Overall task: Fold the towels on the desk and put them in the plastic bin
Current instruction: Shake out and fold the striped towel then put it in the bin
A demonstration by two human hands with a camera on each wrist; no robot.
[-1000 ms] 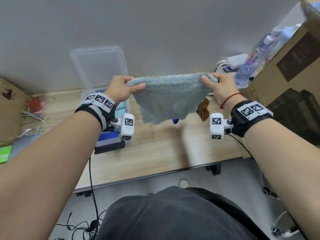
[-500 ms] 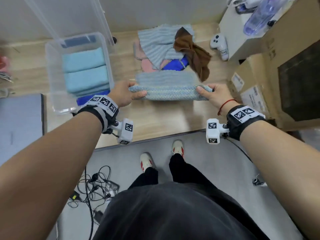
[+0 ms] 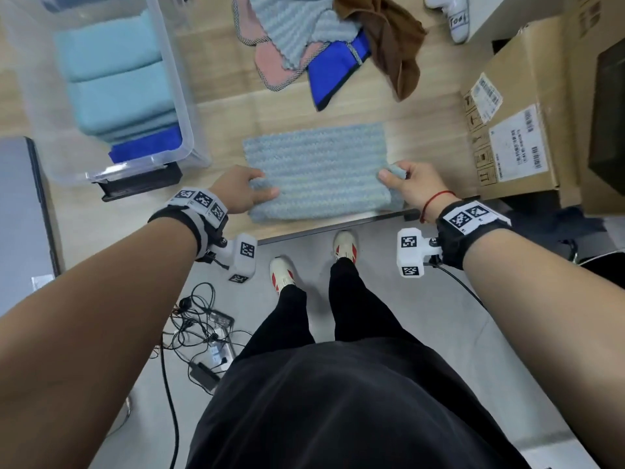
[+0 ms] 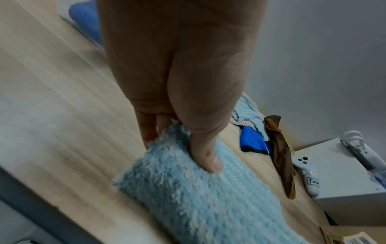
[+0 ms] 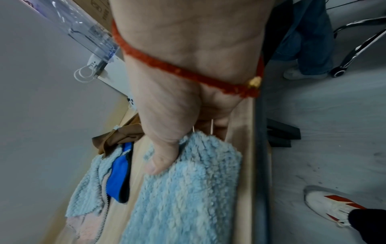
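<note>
A fluffy light-blue towel [image 3: 316,170] lies flat on the wooden desk [image 3: 422,130] near its front edge. My left hand [image 3: 250,189] pinches the towel's near left corner [image 4: 167,148], thumb on top. On the other side, my right hand [image 3: 402,182] pinches the near right corner [image 5: 200,151] and holds it slightly raised. The clear plastic bin [image 3: 176,96] stands at the left and holds folded teal and blue towels [image 3: 115,82]. A pile of unfolded towels [image 3: 304,35] in blue-grey, pink, royal blue and brown lies at the back of the desk.
A large cardboard box [image 3: 527,123] stands at the desk's right. A white game controller [image 3: 453,15] lies on a white box behind it. A grey laptop [image 3: 20,211] lies at the left. Cables [image 3: 199,319] lie on the floor beside my feet.
The towel, held up in the air a second ago, has been lowered onto the desk and now lies spread flat. Both hands still hold its near corners.
</note>
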